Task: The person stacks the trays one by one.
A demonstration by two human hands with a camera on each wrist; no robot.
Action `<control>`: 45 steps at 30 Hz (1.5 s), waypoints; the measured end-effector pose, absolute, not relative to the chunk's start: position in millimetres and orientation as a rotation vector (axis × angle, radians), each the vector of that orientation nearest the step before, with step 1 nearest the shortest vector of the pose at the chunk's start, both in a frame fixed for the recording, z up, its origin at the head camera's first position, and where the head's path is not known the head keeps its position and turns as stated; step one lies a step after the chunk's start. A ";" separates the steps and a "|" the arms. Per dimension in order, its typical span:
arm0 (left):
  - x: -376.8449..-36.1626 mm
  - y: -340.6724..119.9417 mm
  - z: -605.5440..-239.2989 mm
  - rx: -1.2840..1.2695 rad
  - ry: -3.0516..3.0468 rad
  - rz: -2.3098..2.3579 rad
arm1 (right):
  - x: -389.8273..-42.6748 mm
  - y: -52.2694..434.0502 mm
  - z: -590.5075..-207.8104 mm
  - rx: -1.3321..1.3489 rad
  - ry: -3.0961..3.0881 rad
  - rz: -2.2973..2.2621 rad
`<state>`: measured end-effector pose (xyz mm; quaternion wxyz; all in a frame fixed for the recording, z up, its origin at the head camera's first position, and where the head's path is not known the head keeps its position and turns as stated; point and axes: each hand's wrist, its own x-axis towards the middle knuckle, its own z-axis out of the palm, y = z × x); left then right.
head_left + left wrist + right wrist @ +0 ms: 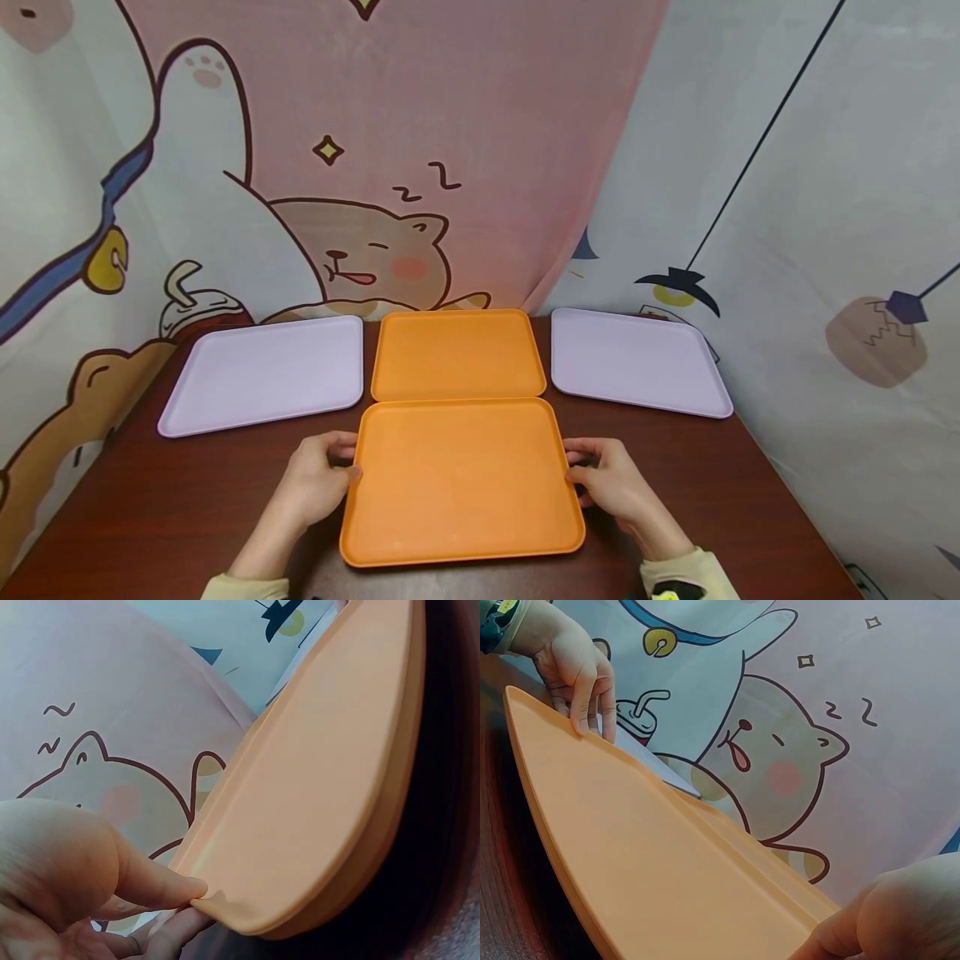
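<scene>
An orange tray (461,483) lies between my two hands at the near middle of the table. My left hand (318,477) pinches its left edge, the thumb on the rim and the fingers beneath, as the left wrist view shows. On the opposite edge my right hand (611,483) grips in the same way, thumb uppermost; in the right wrist view only part of that hand shows. A dark gap or shadow runs under the tray's near edge. Directly behind it, a second orange tray (459,356) meets or almost meets its far rim.
To the far left is a pale lilac tray (273,373), set at an angle. Another lilac tray (637,360) slants at the far right. All are on a dark brown table (187,500), with a cartoon-printed cloth (480,125) hanging behind and at the sides.
</scene>
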<state>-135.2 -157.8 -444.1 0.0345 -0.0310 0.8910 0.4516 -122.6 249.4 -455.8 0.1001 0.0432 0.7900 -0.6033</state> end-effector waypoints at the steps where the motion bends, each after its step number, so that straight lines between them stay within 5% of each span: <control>1: -135.4 -157.7 -444.5 -0.098 2.739 1.386 | -122.7 249.4 -455.9 0.129 2.338 -1.781; 45: -139.1 -156.8 -452.7 -0.077 2.773 1.281 | -123.9 243.3 -459.6 0.147 2.425 -1.704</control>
